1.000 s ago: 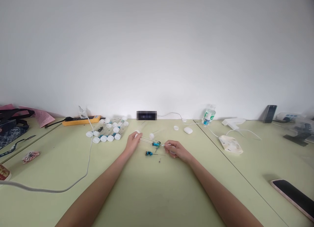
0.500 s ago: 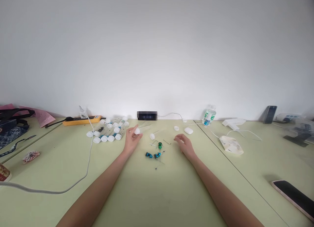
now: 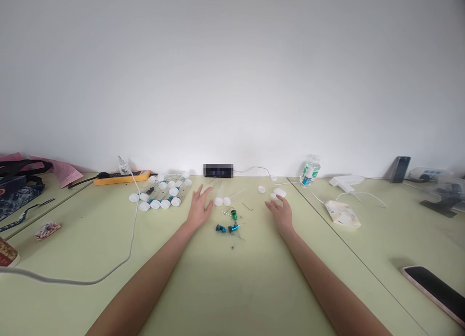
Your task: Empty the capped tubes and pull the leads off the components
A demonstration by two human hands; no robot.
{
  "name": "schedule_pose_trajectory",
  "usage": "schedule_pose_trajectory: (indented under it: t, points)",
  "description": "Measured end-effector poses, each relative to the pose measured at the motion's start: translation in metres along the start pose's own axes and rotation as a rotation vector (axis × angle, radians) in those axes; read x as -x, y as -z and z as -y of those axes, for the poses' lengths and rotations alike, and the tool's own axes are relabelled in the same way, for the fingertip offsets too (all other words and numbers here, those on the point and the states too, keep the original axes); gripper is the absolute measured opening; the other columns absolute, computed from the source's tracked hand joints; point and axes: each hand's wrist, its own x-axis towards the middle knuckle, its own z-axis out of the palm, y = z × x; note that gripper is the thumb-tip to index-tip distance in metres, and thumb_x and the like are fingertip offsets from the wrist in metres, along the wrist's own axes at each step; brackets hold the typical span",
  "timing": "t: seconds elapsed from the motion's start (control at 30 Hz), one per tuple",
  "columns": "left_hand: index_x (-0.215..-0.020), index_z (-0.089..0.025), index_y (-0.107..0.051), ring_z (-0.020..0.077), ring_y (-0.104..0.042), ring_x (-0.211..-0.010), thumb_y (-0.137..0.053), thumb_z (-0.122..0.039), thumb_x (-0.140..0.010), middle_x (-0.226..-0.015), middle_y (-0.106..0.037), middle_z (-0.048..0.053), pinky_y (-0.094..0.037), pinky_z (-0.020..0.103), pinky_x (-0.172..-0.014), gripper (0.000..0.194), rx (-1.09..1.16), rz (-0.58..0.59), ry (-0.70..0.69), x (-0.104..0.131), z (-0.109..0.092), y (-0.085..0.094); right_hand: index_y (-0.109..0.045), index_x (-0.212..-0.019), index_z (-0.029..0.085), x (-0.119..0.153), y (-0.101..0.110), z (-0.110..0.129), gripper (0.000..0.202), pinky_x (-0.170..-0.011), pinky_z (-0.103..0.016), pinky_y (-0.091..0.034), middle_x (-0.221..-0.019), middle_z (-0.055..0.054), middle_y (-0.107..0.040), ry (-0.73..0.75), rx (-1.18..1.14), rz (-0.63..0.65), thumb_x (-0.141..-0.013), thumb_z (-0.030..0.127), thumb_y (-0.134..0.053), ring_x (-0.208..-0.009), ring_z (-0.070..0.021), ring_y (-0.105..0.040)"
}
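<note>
My left hand (image 3: 199, 210) is open, fingers spread, just left of two clear tubes lying side by side with white caps (image 3: 218, 201) toward me. My right hand (image 3: 282, 216) hovers with its fingers apart and slightly bent, near a white rounded case (image 3: 280, 192); a small white shape shows at its fingertips, too blurred to tell whether they touch it. Between the hands lie a green metal part (image 3: 234, 214), two blue metal parts (image 3: 233, 228) (image 3: 220, 228), thin hex keys (image 3: 247, 207) and a tiny piece (image 3: 232, 247).
Several white-capped tubes (image 3: 155, 204) lie grouped at left, by a yellow power strip (image 3: 121, 178). A dark clock-like display (image 3: 218, 171) stands at the wall. A labelled clear bottle (image 3: 309, 172), a wipes-like packet (image 3: 342, 214) and a phone (image 3: 436, 293) are at right. A white cable (image 3: 132, 229) crosses the left.
My left hand has let go of a white-capped tube, which now lies beside the other one. My right hand has shifted right, toward the white case. The green part has moved slightly left.
</note>
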Motion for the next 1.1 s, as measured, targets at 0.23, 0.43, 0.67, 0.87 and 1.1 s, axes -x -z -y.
schedule_pose_trajectory:
  t: [0.23,0.43,0.67,0.87,1.1]
  points:
    - [-0.131,-0.008,-0.029,0.0356,-0.006,-0.131,-0.046,-0.026,-0.079,-0.138,-0.026,0.023,-0.010,0.061,-0.097,0.057,-0.578,-0.281,0.356,-0.004,0.031,0.024,-0.056,-0.094,0.019,-0.004,-0.001,-0.004,0.030,-0.078,-0.035,-0.046,-0.097,-0.008,-0.064,0.001,0.031,0.081,-0.065,0.030,-0.056,-0.092,-0.0225,-0.060]
    - [-0.119,-0.010,-0.045,0.0365,-0.025,-0.122,-0.039,-0.028,-0.084,-0.113,-0.052,0.019,-0.012,0.061,-0.094,0.040,-0.507,-0.321,0.462,-0.008,0.052,0.034,-0.060,-0.078,0.020,0.001,-0.003,0.002,0.017,-0.073,-0.035,-0.045,-0.083,-0.006,-0.065,0.024,0.065,0.116,-0.065,0.029,-0.055,-0.081,-0.0216,-0.060]
    - [-0.114,-0.011,-0.044,0.0253,-0.048,-0.100,-0.025,-0.029,-0.089,-0.106,-0.052,0.016,-0.035,0.041,-0.088,0.036,-0.016,-0.220,0.166,-0.008,0.009,0.025,-0.057,-0.086,0.018,0.015,-0.002,0.022,0.030,-0.058,-0.027,-0.047,-0.080,-0.006,-0.062,0.086,-0.058,0.238,-0.076,0.045,-0.048,-0.064,-0.0155,-0.059]
    - [-0.098,-0.018,-0.051,0.0155,-0.054,-0.070,-0.027,-0.035,-0.090,-0.078,-0.057,0.003,-0.042,0.026,-0.067,0.031,0.148,0.068,-0.025,0.010,-0.046,0.005,-0.047,-0.110,0.023,0.031,-0.006,0.039,0.045,-0.039,-0.021,-0.036,-0.077,-0.002,-0.059,-0.008,-0.382,0.629,-0.079,0.054,-0.041,-0.044,-0.0095,-0.050]
    - [-0.110,-0.020,-0.047,0.0147,-0.050,-0.070,-0.034,-0.041,-0.087,-0.085,-0.055,0.003,-0.039,0.024,-0.062,0.034,0.350,0.337,-0.063,0.020,-0.068,0.005,-0.053,-0.067,0.016,0.031,-0.014,0.032,0.039,-0.035,-0.018,-0.013,-0.045,0.007,-0.031,-0.082,-0.287,0.638,-0.074,0.054,-0.051,-0.036,-0.0036,-0.019]
